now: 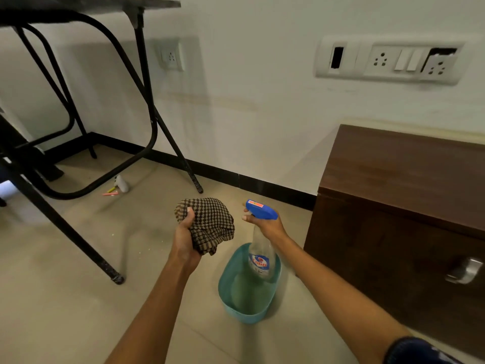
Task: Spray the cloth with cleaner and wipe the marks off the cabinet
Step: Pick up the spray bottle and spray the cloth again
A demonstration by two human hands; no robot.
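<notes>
Left hand (185,240): raised over the floor, grip closed around a bunched brown-and-cream checked cloth (210,224), thumb pressed on its upper left edge.
Cloth: crumpled into a wad, held in the air left of the spray nozzle, a loose corner hanging below the palm.
Right hand (267,227): grip wrapped around the neck of a clear plastic spray bottle with a blue trigger head (261,248), index finger stretched forward under the blue head; whether it pressed the trigger could not be told.
Spray bottle: held roughly upright, nozzle pointed left toward the cloth, near it but apart; red-and-blue label low on the body; lower part seen in front of the tub.
Tub: oval teal plastic tub (236,308) on the floor, below the bottle, just left of the cabinet.
Cabinet: dark brown wooden cabinet (399,179) at the right against the wall, silver metal handle (464,270) on its front; marks could not be made out.
Floor: beige tiles (65,298), black skirting along the white wall.
Folding stand: black metal tube legs (147,101) at the left, dark top above.
Under the stand: small white object with pink and yellow sticks (116,187) on the floor, too blurred to identify.
Wall: white switch-and-socket panel (388,60) above the cabinet, single white socket (172,57) further left.
</notes>
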